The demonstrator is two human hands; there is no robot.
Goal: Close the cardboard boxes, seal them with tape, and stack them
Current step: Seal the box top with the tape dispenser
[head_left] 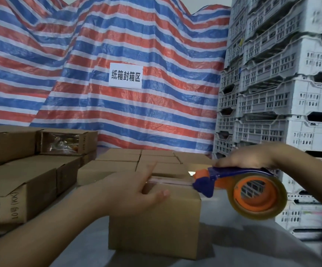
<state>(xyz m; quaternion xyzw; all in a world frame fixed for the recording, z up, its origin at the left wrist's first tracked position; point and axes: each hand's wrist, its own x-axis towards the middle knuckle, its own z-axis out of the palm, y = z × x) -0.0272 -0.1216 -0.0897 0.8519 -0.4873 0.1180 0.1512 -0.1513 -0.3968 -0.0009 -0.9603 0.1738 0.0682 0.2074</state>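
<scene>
Cardboard box, one, near centre of desk; left hand flat on its lid, fingers straight. Tape dispenser, one, at box's right top edge, gripped by right hand. Sealed boxes, several, stacked left; flat ones far centre.

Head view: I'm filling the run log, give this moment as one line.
left hand holds box | right hand grips tape dispenser at right top edge | seam taped

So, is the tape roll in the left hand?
No, the right hand holds the tape roll; the left hand rests on the box.
</scene>
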